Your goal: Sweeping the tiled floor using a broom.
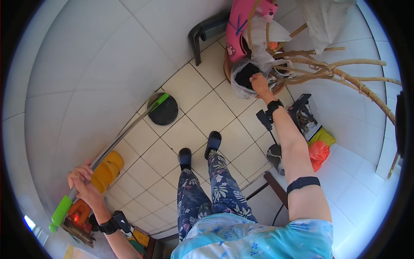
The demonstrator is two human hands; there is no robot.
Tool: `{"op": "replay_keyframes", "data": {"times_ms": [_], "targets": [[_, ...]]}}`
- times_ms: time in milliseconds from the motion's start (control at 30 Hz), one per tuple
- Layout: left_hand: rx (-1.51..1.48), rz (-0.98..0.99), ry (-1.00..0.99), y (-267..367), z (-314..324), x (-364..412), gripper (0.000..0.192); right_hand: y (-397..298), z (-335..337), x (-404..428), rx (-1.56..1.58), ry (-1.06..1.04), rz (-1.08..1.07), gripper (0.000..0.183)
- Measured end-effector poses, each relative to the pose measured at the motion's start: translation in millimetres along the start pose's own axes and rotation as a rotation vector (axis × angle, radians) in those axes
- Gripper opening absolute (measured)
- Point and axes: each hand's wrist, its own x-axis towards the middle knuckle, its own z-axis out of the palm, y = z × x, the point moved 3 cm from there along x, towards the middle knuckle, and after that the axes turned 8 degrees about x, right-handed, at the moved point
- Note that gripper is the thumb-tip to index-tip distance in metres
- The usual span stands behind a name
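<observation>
My left hand (81,184) is closed around a long metal pole (119,136) with a green grip at its near end. The pole's green lower end (158,102) lies over a dark round object (163,111) on the floor by the wall. My right hand (260,84) reaches forward, its curled fingers on the edge of a black item (246,76). That item sits in a clear plastic bag (241,92) at a brown plant pot (227,69). The inside of the bag is partly hidden by the item and my hand.
Bare branches (352,82) spread from the pot to the right. Beside them is a pink item (235,39) with a paw print. A dark plastic stool (207,30) stands at the wall. Red bag (318,155) lies right; a yellow object (110,168) is left, on tiles (207,110).
</observation>
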Motion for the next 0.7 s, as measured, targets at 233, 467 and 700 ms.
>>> {"op": "replay_keyframes", "data": {"times_ms": [233,467,700], "targets": [[-0.019,-0.004,-0.004,3.8,3.3,-2.4,0.024,14.7,-50.3,13.7,0.635,0.166,0.031,0.026],[0.002,-0.01,0.023,1.7,-0.6,-6.6,0.019,-32.7,-68.4,6.2,0.564,0.119,0.024,0.032],[-0.023,0.012,-0.014,-1.4,1.3,-1.3,0.021,-36.3,-74.2,-8.1,0.579,0.213,-0.097,0.03]]}}
